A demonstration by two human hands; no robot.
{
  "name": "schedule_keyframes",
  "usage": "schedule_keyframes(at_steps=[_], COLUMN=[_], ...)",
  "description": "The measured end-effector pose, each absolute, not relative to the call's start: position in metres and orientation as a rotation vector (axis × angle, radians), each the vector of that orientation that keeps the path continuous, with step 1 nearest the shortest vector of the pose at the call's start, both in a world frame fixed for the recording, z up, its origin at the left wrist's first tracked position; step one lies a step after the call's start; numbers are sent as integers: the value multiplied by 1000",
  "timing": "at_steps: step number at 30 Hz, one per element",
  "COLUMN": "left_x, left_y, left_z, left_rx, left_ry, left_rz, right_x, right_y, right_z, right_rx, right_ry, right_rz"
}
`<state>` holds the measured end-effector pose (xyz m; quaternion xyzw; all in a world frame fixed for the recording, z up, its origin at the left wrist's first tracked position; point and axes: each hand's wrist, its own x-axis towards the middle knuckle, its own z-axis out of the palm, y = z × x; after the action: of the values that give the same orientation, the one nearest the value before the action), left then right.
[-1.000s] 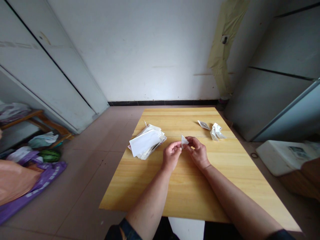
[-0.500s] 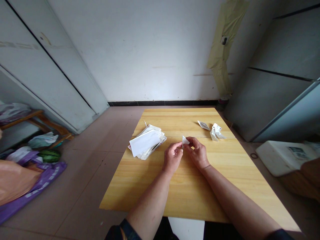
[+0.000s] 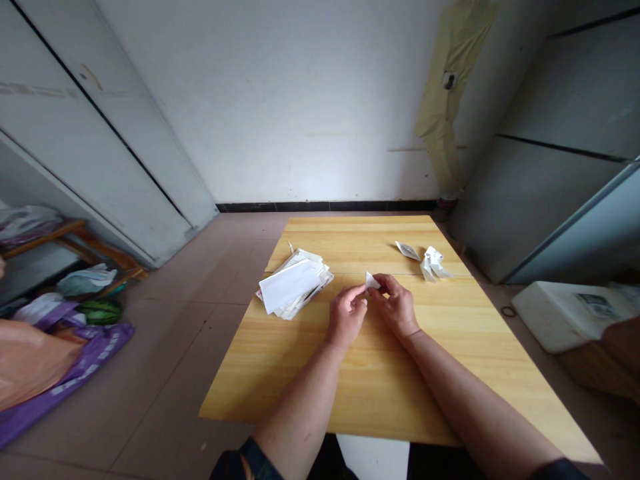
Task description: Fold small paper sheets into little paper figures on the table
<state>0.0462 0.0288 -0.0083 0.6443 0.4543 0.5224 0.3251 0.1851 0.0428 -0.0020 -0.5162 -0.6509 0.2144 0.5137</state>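
Observation:
A small folded piece of white paper [image 3: 371,281] with a pointed top is held between my two hands above the wooden table [image 3: 380,393]. My right hand [image 3: 397,305] pinches its right side between thumb and fingers. On its left edge, the thumb and fingertips of my left hand [image 3: 347,312] are closed as well. The lower part of the paper is hidden behind my fingers. A pile of white papers [image 3: 293,283] lies to the left of my left hand. Beyond my right hand lie a flat folded paper [image 3: 407,251] and an upright folded paper piece [image 3: 433,264].
A white wall [image 3: 310,107] stands behind the table. On the floor at the right is a white box [image 3: 555,317], beside a grey cabinet [image 3: 560,167]. Purple and orange bags [image 3: 45,357] and a watermelon [image 3: 100,311] lie on the floor at the left.
Both hands keep nearly the same place. The paper between them has tilted very slightly, its tip shifting a little to the right.

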Motion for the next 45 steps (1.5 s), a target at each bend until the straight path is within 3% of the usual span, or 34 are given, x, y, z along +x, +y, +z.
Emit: schedule_keyframes(at_steps=[14, 45], left_x=[47, 46], left_y=[31, 30], left_z=[-11, -13], left_rx=[1364, 1484], left_ry=[1140, 1173], left_rz=[1341, 1368], right_x=[183, 185], right_y=[39, 42], right_z=[3, 2], right_rx=[-1218, -1230], right_ry=[-1631, -1560], right_rz=[444, 558])
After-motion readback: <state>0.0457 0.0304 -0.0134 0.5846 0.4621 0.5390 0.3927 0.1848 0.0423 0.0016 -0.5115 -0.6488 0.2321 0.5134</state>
